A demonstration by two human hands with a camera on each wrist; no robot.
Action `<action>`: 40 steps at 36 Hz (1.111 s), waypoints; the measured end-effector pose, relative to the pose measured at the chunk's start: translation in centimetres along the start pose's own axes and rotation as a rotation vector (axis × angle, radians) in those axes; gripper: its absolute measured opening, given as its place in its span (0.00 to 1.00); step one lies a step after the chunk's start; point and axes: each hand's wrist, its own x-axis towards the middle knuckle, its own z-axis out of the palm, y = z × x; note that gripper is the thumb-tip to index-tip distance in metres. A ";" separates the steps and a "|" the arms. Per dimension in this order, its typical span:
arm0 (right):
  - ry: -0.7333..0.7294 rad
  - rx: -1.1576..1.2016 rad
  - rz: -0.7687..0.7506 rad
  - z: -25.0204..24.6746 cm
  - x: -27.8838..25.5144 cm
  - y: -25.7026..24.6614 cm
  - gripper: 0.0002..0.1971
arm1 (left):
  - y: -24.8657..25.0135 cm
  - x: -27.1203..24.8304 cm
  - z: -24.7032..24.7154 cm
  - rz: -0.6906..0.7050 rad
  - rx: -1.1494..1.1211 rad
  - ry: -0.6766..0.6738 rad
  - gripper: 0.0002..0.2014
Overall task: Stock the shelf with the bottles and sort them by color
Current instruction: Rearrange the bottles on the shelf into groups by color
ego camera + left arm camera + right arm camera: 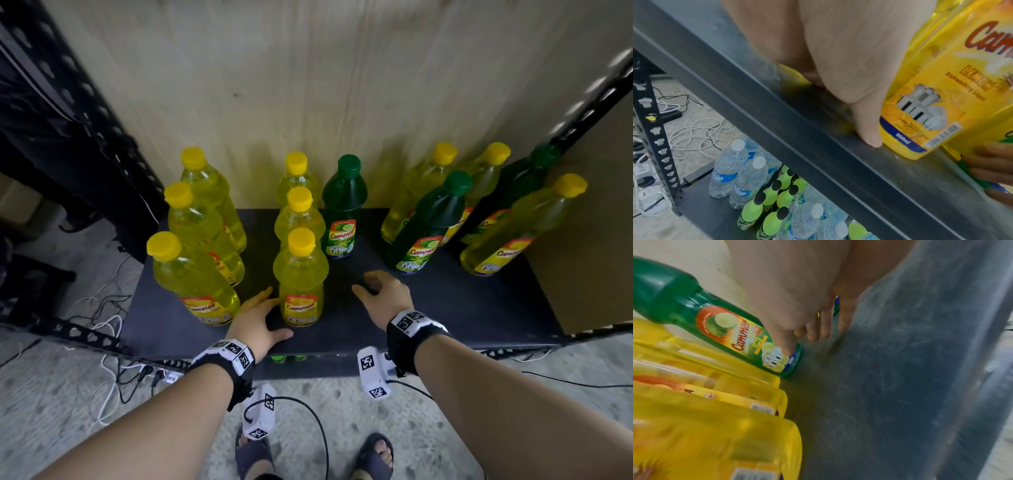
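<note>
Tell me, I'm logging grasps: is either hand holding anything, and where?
Nothing is gripped. The left hand touches the front yellow bottle near its base; the right hand is empty.

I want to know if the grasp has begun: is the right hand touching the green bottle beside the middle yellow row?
Apart. In the head view, bare dark shelf shows between the right hand and the base of the green bottle.

Shelf (445,308): you see dark matt metal, scuffed.
Yellow bottles (300,274): glossy clear plastic, paper labels.
Back panel (308,85): pale wood grain.
Floor (428,411): rough concrete.
</note>
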 end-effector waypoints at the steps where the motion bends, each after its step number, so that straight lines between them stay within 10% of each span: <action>1: 0.000 -0.003 -0.013 -0.3 0.6 -0.4 0.24 | -0.1 0.1 0.1 0.000 -0.002 0.002 0.40; 14: -0.019 0.006 -0.073 0.3 8.9 -3.2 0.47 | -1.0 0.1 0.5 0.011 -0.021 0.012 0.44; 40: -0.070 -0.065 -0.051 1.9 10.2 -4.4 0.36 | 1.0 -0.8 -0.2 -0.059 -0.010 0.031 0.40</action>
